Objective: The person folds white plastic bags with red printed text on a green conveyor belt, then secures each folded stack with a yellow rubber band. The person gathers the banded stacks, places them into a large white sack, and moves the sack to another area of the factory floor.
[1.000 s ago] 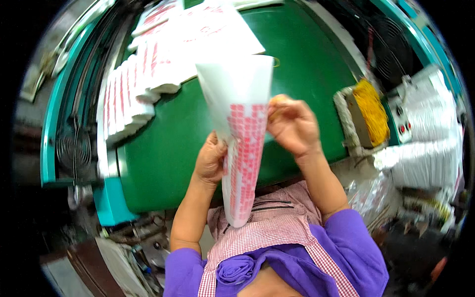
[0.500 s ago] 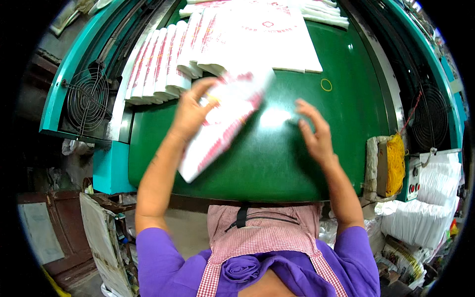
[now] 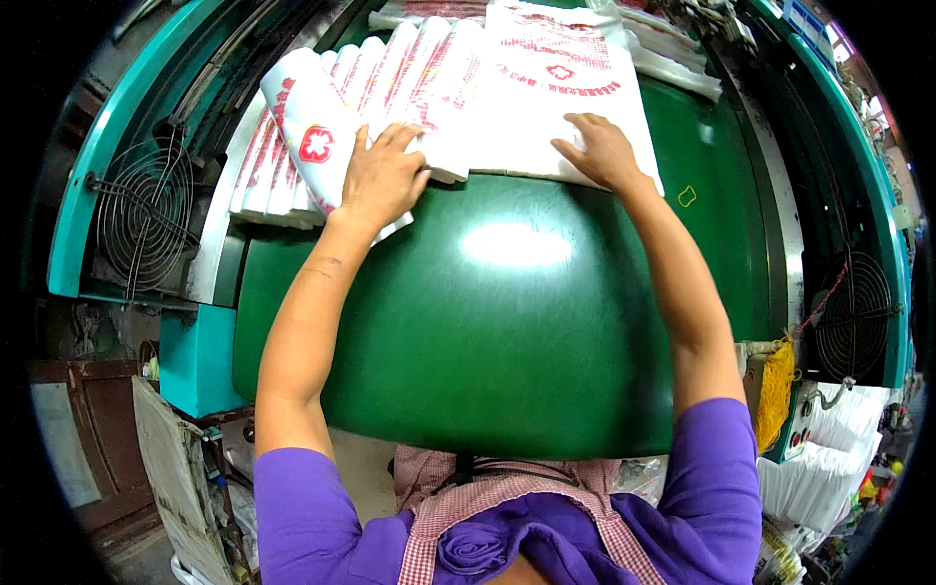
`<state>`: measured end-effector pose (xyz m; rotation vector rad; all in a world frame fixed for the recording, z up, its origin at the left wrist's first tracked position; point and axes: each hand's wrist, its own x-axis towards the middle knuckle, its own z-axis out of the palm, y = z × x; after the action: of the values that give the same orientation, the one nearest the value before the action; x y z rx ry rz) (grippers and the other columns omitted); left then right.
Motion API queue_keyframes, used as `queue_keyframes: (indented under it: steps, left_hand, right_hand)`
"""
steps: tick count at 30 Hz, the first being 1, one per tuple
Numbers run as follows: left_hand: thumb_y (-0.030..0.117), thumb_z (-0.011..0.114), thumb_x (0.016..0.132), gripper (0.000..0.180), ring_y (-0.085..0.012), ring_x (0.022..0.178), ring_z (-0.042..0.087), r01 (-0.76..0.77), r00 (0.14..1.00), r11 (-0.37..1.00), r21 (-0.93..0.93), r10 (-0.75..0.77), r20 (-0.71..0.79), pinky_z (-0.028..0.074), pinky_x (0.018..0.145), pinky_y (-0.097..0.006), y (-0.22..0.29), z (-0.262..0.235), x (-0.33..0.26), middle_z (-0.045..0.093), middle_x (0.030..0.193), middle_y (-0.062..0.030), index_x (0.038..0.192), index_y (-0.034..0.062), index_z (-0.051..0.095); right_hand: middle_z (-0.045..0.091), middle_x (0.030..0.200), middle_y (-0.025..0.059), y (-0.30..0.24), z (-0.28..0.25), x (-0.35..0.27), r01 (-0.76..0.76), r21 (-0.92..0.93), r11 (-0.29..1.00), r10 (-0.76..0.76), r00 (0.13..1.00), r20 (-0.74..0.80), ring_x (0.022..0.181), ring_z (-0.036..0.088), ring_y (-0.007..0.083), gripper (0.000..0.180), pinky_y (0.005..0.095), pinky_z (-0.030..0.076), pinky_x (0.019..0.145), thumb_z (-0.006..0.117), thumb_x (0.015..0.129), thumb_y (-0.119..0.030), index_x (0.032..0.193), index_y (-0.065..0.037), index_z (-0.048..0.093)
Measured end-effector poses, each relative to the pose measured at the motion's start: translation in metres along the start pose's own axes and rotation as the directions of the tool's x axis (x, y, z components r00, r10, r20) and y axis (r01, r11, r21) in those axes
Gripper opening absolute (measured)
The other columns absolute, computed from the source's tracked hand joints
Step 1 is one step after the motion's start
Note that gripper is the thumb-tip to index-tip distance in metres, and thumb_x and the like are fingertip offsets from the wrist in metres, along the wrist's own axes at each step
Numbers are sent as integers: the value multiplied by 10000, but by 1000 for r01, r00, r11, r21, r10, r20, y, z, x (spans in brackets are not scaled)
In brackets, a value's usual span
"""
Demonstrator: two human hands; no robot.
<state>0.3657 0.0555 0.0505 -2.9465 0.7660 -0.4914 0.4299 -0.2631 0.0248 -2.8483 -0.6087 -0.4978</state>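
- One left hand (image 3: 382, 177), half open: fingers bent and spread, thumb apart from them, palm down over the folded white bundle. Nothing shows pinched between thumb and fingers.
- One right hand (image 3: 603, 154), loosely open, fingers slightly curled over the near part of the flat white stack (image 3: 561, 97) – no item in its grasp.
- One folded white bundle (image 3: 317, 144) lying askew at the left, over the row of rolls, its lower end passing beneath the left wrist. One solid red flower emblem shows on it.
- A row of at least six white rolls (image 3: 402, 73) with red print, side by side at the left of the flat stack; overlap prevents a full count.
- One outlined red flower on the flat stack; its layers cannot be counted.
- One green table (image 3: 497, 351) under all of these, with a single yellow band (image 3: 687, 196) lying right of the flat stack.
- Two round wire guards, the left guard (image 3: 146, 224) and the right guard (image 3: 853, 314) – one beside each long edge.
- One yellow bunch (image 3: 775, 398) at the table's near right corner.
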Motion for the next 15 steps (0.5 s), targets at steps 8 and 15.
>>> queue_keyframes:
  steps: [8,15]
  left_hand:
    - [151,591,785,142,-221,1253,416,-18,999,995,99,13,51,252,1034,-567,-12,3,0,516,1274,-32,886,95,674]
    - [249,634,813,391,-284,1297,364,-346,928,855,-388,373,-5,176,1064,-587,125,-34,-60,454,1343,-108,1190,166,579]
  right_hand:
    - [598,917,108,-26,0,-65,-26,16,1000,25,996,86,898,546,312,283,422,477,763,533,871,-334,866,-61,609]
    - [419,1271,271,-122,-97,-255,71,282,957,-166,930,329,1204,380,423,844,472,326,1021,693,689,-536,1277,16,444]
